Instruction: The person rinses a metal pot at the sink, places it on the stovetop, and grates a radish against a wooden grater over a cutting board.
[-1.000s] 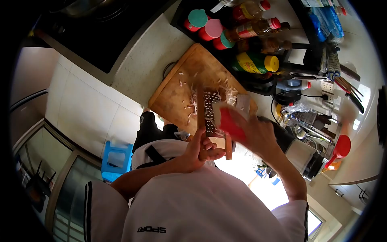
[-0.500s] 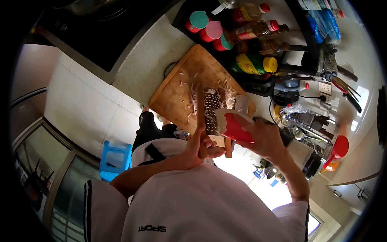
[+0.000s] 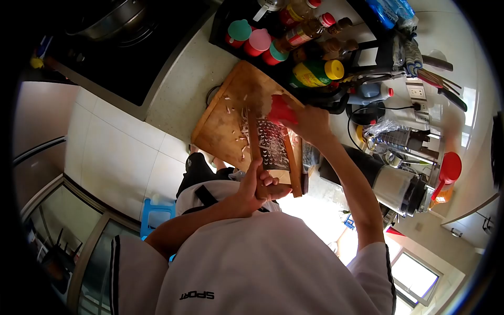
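Note:
My left hand is closed round the near end of a wooden-framed grater, which slants away from me over a wooden cutting board. Its metal face is full of raised holes. With my right hand I grip a red-skinned radish, pressed to the far end of the grater; its far side is blurred by motion. Pale shreds lie on the board beside the grater, mostly along its left side.
Behind the board, a black rack holds lidded jars, sauce bottles and a yellow-capped bottle. A black stove with a pan stands at the upper left. Below on the floor is a blue stool.
My right hand has slid the radish from the grater's near part up to its far end. My left hand keeps its hold. The view has shifted slightly.

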`<state>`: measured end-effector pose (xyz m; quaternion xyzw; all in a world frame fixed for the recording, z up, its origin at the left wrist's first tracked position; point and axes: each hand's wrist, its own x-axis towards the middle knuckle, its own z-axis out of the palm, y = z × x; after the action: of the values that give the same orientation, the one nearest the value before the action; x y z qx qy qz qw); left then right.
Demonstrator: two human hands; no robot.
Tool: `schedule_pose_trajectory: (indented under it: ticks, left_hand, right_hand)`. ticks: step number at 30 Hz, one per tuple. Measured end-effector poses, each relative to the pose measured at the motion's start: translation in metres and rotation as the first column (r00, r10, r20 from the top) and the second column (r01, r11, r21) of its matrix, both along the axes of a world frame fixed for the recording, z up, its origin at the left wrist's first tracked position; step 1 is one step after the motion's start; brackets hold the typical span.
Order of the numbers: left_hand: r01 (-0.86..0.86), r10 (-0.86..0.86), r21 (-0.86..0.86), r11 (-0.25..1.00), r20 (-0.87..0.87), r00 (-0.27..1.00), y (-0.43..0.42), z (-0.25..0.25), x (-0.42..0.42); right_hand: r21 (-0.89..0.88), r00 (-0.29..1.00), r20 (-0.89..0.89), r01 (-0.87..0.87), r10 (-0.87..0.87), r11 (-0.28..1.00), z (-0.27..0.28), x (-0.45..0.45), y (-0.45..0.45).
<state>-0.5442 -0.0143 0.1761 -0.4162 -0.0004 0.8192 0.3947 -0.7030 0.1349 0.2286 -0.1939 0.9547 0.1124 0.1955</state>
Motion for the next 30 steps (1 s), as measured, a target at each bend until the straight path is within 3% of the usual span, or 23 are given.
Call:
schedule_pose_trajectory:
  ticks: [4, 7, 10, 13, 16, 19, 22, 25, 28, 30]
  left_hand:
    - [0.021, -0.021, 0.022, 1.000, 0.007, 1.000, -0.001, -0.003, 0.004]
    - [0.037, -0.037, 0.031, 0.999, -0.008, 0.999, -0.004, 0.001, 0.001]
    - [0.027, -0.026, 0.036, 0.999, -0.015, 1.000, -0.005, 0.003, -0.002]
    - [0.007, -0.007, 0.037, 0.999, -0.026, 1.000, -0.004, 0.000, 0.000]
    - [0.016, -0.016, 0.035, 0.999, -0.006, 1.000, -0.002, -0.001, 0.003]
    - [-0.010, 0.009, 0.035, 0.999, 0.013, 1.000, -0.002, 0.004, 0.000]
    - [-0.055, 0.055, 0.050, 0.997, 0.001, 0.999, -0.005, 0.004, -0.008]
    - [-0.047, 0.045, 0.075, 0.996, 0.029, 0.999, -0.006, 0.004, -0.004]
    - [0.007, -0.013, 0.086, 0.996, 0.074, 0.997, -0.005, 0.005, -0.006]
    - [0.040, -0.044, 0.055, 0.998, 0.080, 0.996, -0.008, 0.005, -0.005]
  right_hand:
    - [-0.020, 0.998, 0.044, -0.037, 0.038, 0.999, 0.056, 0.017, 0.009]
    - [-0.176, 0.984, 0.146, -0.074, 0.100, 0.982, 0.089, 0.040, 0.010]
    - [0.015, 0.945, 0.288, -0.166, 0.155, 0.986, 0.109, 0.053, -0.001]
    - [-0.057, 0.958, 0.223, -0.171, 0.179, 0.984, 0.092, 0.053, 0.000]
    - [-0.034, 0.976, 0.194, -0.089, 0.094, 0.995, 0.054, 0.039, -0.012]
    - [-0.189, 0.992, 0.031, -0.114, 0.122, 0.975, -0.009, 0.016, 0.001]
    - [-0.114, 0.995, -0.013, -0.102, 0.101, 0.988, -0.031, -0.003, -0.005]
    - [-0.071, 0.989, 0.063, -0.132, 0.136, 0.989, -0.024, -0.010, 0.003]
    - [0.054, 0.950, 0.052, -0.310, 0.307, 0.949, -0.007, -0.014, 0.007]
    - [0.059, 0.960, 0.043, -0.279, 0.277, 0.958, 0.025, -0.009, 0.006]
